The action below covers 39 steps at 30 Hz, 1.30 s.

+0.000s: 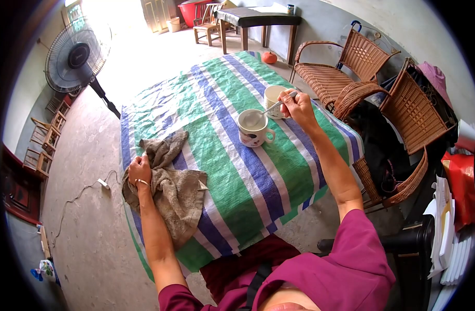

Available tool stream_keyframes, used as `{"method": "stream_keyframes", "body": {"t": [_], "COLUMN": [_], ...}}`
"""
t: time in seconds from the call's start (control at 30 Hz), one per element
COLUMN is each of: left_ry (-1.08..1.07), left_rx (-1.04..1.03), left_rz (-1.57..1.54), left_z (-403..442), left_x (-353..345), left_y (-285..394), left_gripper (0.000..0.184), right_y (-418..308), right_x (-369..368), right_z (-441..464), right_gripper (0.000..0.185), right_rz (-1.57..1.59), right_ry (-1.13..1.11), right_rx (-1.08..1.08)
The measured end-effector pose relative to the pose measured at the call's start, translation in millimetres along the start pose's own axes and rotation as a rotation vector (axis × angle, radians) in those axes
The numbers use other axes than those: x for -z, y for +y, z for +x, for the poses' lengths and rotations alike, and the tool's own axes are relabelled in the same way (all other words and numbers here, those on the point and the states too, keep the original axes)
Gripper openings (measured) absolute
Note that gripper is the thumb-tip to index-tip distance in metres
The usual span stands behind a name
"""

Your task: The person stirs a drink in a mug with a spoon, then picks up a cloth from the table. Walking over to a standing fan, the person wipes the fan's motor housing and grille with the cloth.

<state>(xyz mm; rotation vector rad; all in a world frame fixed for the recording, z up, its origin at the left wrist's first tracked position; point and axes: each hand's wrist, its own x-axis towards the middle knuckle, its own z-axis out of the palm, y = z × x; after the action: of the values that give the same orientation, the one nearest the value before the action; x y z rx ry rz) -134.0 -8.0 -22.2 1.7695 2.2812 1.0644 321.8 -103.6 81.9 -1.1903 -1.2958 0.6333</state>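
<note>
My right hand (299,110) is closed on the handle of a spoon (272,108), whose lower end reaches into a white mug (252,136) with a printed picture on its side. Just behind that mug, partly covered by my hand, stands a second pale cup (274,95). At the table's left edge my left hand (139,170) rests on a crumpled brown-grey cloth (178,194), its fingers curled on the fabric. Both cups stand upright on the striped green, blue and white table cover (222,181). What the mug contains is hard to make out.
A standing fan (79,54) is beyond the table's left corner. Wicker chairs (325,70) line the right side, one with dark items on it. Behind are a dark table (258,18) and an orange-red round object (269,57). A cable (71,203) lies on the floor.
</note>
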Motion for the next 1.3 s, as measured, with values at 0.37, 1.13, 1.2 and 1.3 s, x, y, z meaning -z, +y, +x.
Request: {"method": "stream_keyframes", "body": {"t": [0.37,1.13,1.2,1.3], "left_ry": [-0.019,0.011,0.007,0.035], "left_rx": [0.049,0.019,0.021,0.0], "left_rz": [0.025,-0.01,-0.014,-0.023], "left_z": [-1.1,-1.9,-2.5,-2.9], "left_x": [4.1,2.8,3.2,2.8], "left_y": [5.0,3.0,4.0,4.1], "left_gripper": [0.037,0.038,0.038,0.038], "right_y": [4.8,5.2,3.6,0.7], "right_x": [-2.9,1.4,0.6,-5.7], "right_z": [-2.5,-11.3,-13.2,-15.4], "right_gripper": [0.021,0.024,0.023,0.022], "right_rz": [-0.243,0.039,-0.014,-0.171], "right_ry": [-0.09,0.107,0.092,-0.021], "right_rx": [0.089,-0.025,-0.003,0.083]}}
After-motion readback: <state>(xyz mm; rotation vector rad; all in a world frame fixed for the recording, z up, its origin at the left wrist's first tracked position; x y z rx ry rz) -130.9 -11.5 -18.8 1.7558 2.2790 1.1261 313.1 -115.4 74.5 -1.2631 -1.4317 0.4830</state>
